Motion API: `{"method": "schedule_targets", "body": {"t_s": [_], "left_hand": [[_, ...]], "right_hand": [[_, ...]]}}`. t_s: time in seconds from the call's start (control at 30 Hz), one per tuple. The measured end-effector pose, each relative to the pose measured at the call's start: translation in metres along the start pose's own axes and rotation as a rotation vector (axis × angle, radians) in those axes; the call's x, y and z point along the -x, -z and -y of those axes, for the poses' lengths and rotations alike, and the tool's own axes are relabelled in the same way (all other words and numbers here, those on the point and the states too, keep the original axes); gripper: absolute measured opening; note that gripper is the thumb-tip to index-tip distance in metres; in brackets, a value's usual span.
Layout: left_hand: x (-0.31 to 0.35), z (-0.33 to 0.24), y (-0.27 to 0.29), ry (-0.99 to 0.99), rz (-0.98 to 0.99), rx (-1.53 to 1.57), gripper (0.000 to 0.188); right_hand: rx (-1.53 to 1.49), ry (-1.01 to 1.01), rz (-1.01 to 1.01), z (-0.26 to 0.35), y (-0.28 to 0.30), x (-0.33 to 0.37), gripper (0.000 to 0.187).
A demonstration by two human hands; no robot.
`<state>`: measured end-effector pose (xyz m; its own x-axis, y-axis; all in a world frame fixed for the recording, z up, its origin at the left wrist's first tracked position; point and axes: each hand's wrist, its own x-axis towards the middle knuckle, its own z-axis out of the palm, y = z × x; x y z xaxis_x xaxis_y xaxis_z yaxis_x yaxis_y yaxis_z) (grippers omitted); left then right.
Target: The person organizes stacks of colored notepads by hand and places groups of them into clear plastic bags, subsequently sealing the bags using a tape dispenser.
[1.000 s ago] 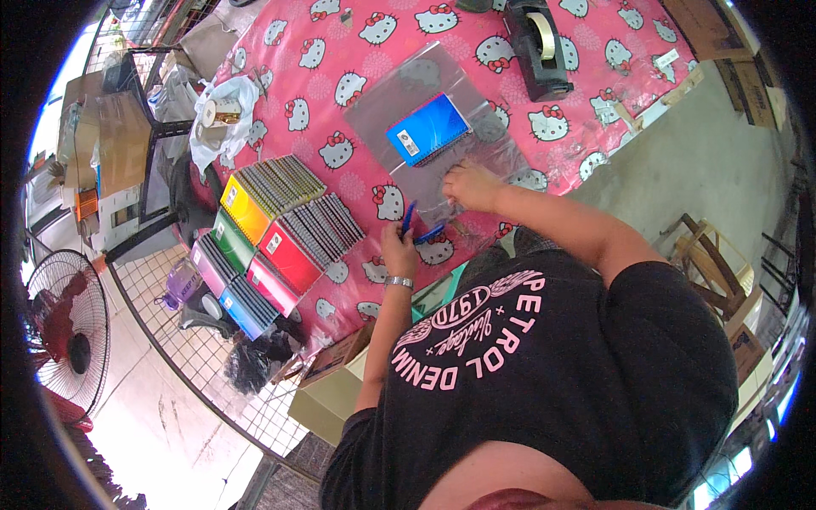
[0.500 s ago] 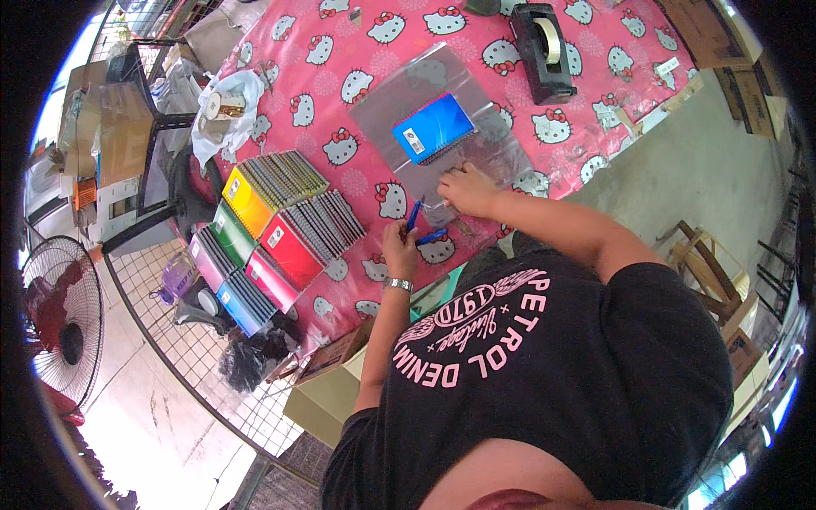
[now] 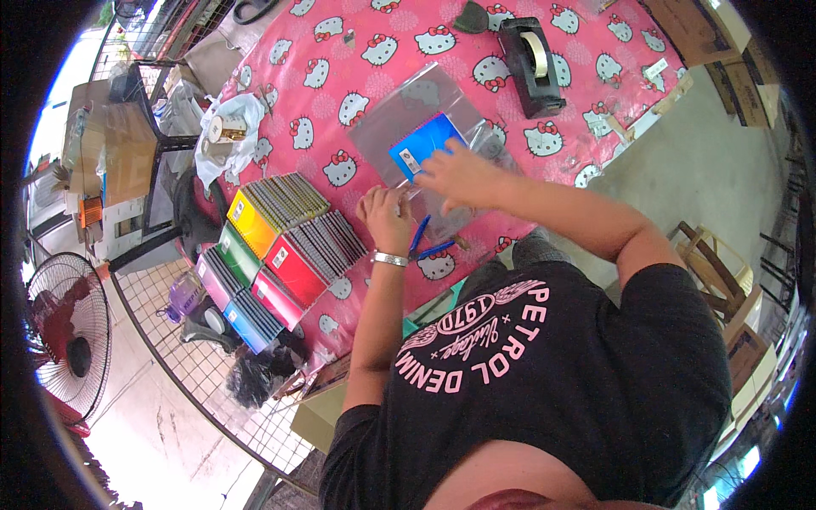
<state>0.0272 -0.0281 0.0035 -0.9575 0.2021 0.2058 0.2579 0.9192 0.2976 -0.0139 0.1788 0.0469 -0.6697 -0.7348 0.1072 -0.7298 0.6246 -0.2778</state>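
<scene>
A blue spiral notebook (image 3: pixel 415 151) lies on a clear plastic sheet (image 3: pixel 382 115) on the table. My right hand (image 3: pixel 459 176) reaches over the notebook's right part with its fingers spread. At the sheet's near left edge my left hand (image 3: pixel 387 215) has its fingers curled, seemingly pinching the plastic; the fingertips are partly hidden. Two slim blue pieces in a V shape (image 3: pixel 421 234), which look like a small hand tool, lie on the table just right of my left wrist.
Stacked spiral notebooks (image 3: pixel 276 234) in several colours stand at left. Beyond the sheet sits a black tape dispenser (image 3: pixel 531 72). A white plastic bag (image 3: pixel 229 136) holds a roll at the far left. A fan (image 3: pixel 72 340), a wire grid and cardboard boxes (image 3: pixel 697 30) surround the pink table.
My left hand has let go of the blue tool and moved up and left to the sheet's edge. My right hand has lifted from the sheet's near part to over the notebook.
</scene>
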Motion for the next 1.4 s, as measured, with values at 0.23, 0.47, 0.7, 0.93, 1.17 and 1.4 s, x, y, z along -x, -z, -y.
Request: {"method": "schedule_targets", "body": {"t_s": [0.23, 0.47, 0.7, 0.93, 1.17, 1.4], "left_hand": [[-0.008, 0.045, -0.024, 0.467, 0.007, 0.426, 0.028], [0.004, -0.069, -0.055, -0.043, 0.208, -0.059, 0.056], [-0.005, -0.079, -0.069, 0.038, 0.196, -0.126, 0.069], [-0.006, -0.080, -0.067, 0.084, 0.255, -0.084, 0.071], [-0.008, -0.072, -0.061, 0.032, 0.177, -0.076, 0.057], [-0.051, -0.035, -0.059, 0.064, -0.201, -0.012, 0.039]], "right_hand": [[-0.804, -0.372, 0.142, -0.147, -0.021, -0.001, 0.031], [-0.833, -0.472, 0.332, -0.161, -0.026, -0.008, 0.029], [-0.039, -0.232, -0.067, -0.130, -0.047, -0.104, 0.029], [0.126, 0.031, 0.045, -0.146, -0.074, -0.123, 0.019], [-0.188, -0.033, 0.184, -0.132, -0.028, -0.123, 0.023], [-0.010, -0.128, -0.265, -0.058, -0.044, -0.033, 0.028]]}}
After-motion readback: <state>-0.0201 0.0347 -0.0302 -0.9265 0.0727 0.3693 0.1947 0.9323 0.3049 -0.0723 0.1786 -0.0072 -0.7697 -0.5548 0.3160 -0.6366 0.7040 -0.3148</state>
